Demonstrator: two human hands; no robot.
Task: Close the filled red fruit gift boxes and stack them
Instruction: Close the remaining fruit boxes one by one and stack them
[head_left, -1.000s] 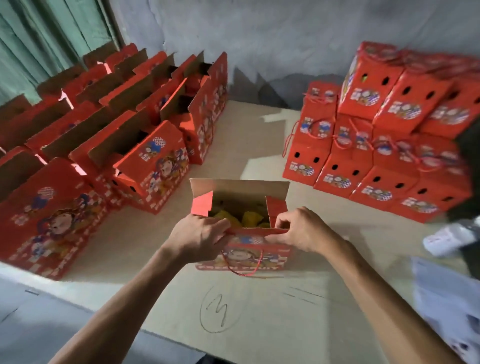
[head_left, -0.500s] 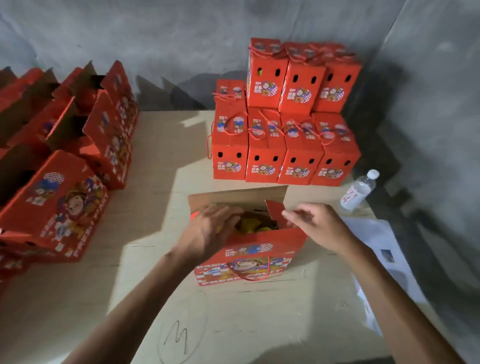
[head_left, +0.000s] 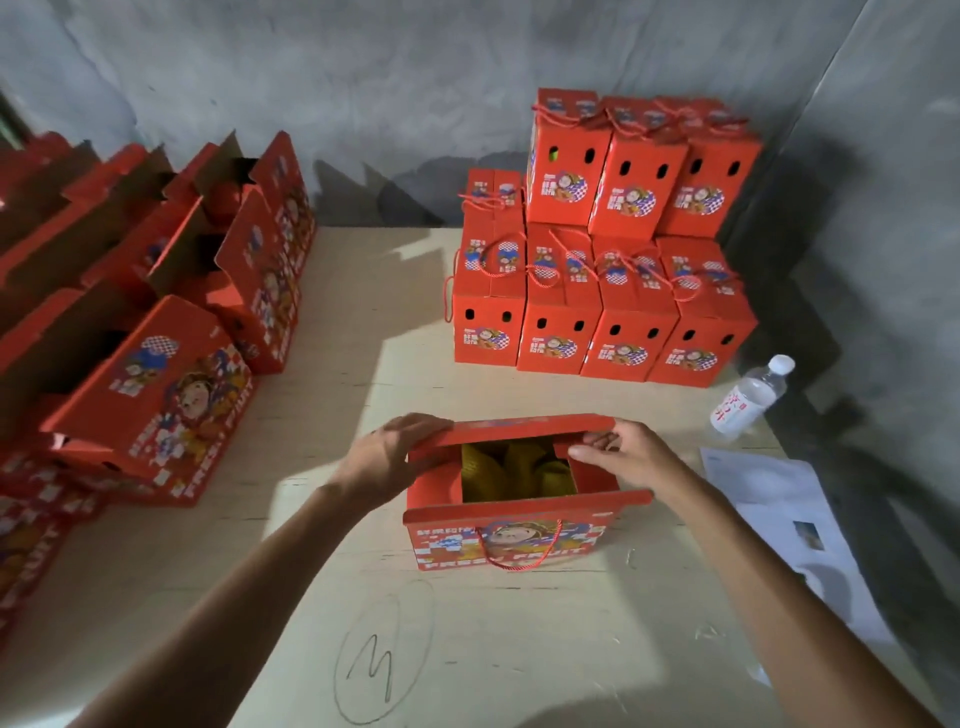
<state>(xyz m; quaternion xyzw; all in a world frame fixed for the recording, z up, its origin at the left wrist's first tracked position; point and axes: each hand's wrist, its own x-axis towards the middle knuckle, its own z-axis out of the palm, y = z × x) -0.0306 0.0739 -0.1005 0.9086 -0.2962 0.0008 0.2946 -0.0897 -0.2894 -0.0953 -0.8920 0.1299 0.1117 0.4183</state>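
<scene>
Red closed boxes (head_left: 597, 312) already stand stacked by the wall — open ones (head_left: 145, 395) wait at my left. Mid-table, my left hand (head_left: 387, 457) and right hand (head_left: 621, 457) grip the far flap (head_left: 524, 426) of this box (head_left: 511, 540), its yellow fruit (head_left: 514, 470) uncovered — near flap unfolded.

A single wide-angle view from the person's head looks forward and steeply down onto the table (head_left: 322, 426), close enough that both forearms enter from the bottom edge. The wall (head_left: 363, 78) fills 12 o'clock, open boxes (head_left: 156, 374) 9 o'clock, the closed stack (head_left: 602, 270) 1 o'clock (edges bend with the lens).
</scene>
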